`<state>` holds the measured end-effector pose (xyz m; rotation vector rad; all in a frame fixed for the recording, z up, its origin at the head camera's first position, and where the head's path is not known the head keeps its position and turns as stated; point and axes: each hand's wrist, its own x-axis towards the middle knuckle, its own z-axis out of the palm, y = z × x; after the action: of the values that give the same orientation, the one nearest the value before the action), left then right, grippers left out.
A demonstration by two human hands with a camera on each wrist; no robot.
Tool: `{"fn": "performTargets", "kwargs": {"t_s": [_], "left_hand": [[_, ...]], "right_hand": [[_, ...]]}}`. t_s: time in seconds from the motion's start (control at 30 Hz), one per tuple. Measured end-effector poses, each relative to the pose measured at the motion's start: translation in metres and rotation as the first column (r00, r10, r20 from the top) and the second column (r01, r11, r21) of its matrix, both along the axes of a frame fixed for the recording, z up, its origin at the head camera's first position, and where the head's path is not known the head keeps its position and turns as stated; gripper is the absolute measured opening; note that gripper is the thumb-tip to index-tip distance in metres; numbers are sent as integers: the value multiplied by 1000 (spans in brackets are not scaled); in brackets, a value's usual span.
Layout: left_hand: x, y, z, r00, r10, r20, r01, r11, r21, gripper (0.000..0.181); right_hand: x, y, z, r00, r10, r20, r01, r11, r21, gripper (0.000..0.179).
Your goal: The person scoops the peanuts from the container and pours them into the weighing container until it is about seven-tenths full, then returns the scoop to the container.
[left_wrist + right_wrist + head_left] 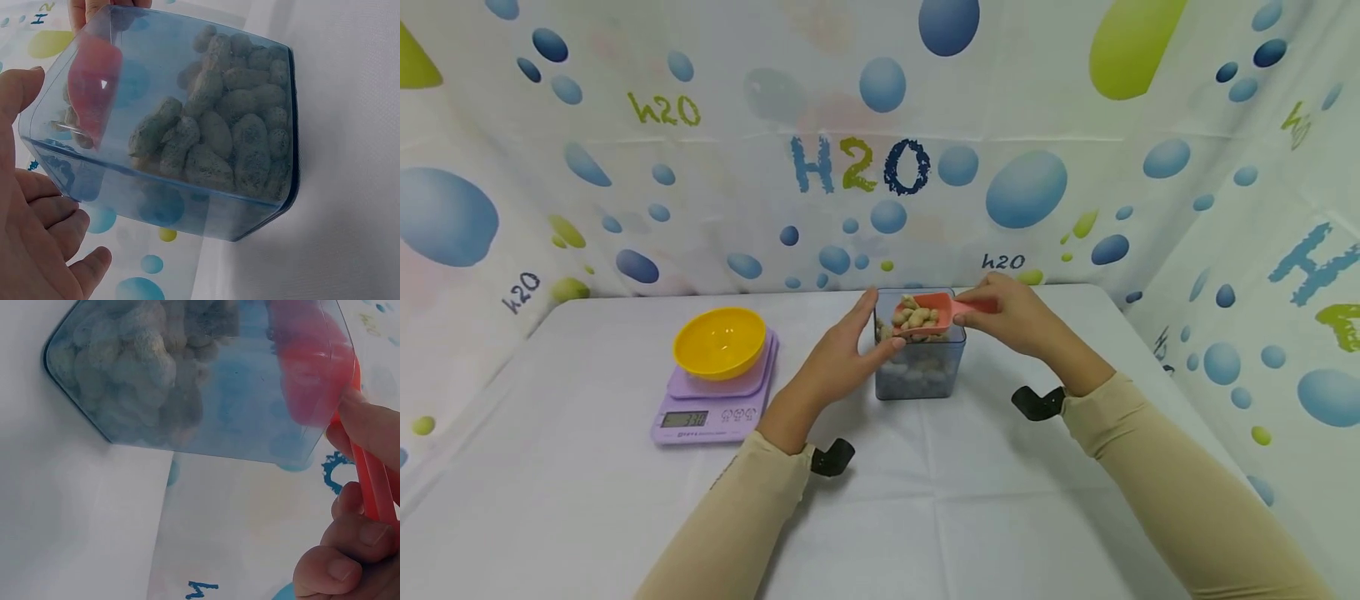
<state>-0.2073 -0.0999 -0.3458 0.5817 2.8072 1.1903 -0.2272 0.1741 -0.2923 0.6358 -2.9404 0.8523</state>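
A red scoop (pixel 936 305) loaded with unshelled peanuts (pixel 914 315) is at the mouth of a clear bluish plastic container (pixel 917 372). My right hand (pixel 1013 315) grips the scoop's handle (pixel 371 478) from the right. More peanuts (pixel 212 134) fill the lower part of the container, seen through its wall. At the container's left side is my left hand (pixel 844 357), thumb and fingers spread around the near left rim. In the left wrist view its fingers (pixel 59 215) lie against or very near a top corner; firm contact cannot be made out.
Left of the container, a yellow bowl (pixel 720 343) stands on a purple kitchen scale (pixel 718 423) with a lit-free grey display (pixel 685 419). A white cloth covers the table (pixel 880 517). Behind hangs a printed curtain (pixel 715 208).
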Motion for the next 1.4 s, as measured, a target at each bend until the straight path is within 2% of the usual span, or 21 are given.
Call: {"fn": "performTargets", "kwargs": {"t_s": [0.2,0.37,0.57,0.73,0.87,1.07,1.27,1.4], "left_hand": [[3,-3,3,1000,11,-2,-11,999,-34,95],[10,-19,17,998,44,-40,-47,996,-78,95],[25,-60,38,989,109,-102,-122,984,-129,94],[39,-103,45,977,185,-105,-200,968,-155,94],[49,-136,40,965,240,-103,-255,950,-179,92],[56,-173,22,956,282,-83,-293,932,-212,95],[56,-195,5,949,314,-34,-313,917,-249,100],[54,-200,0,944,329,2,-317,910,-269,101]], "right_hand": [[2,0,1,1000,-12,6,12,1000,-11,47],[1,-2,6,1000,8,-26,-8,1000,-20,48],[-1,-15,17,996,31,-84,-34,999,-40,44],[-2,-39,27,994,64,-88,-70,995,-72,42],[-1,-63,30,995,87,-51,-92,989,-119,42],[-2,-99,27,993,115,-4,-114,980,-161,43],[-1,-135,19,990,139,-9,-139,980,-141,40],[1,-157,17,991,137,10,-135,984,-113,42]]}}
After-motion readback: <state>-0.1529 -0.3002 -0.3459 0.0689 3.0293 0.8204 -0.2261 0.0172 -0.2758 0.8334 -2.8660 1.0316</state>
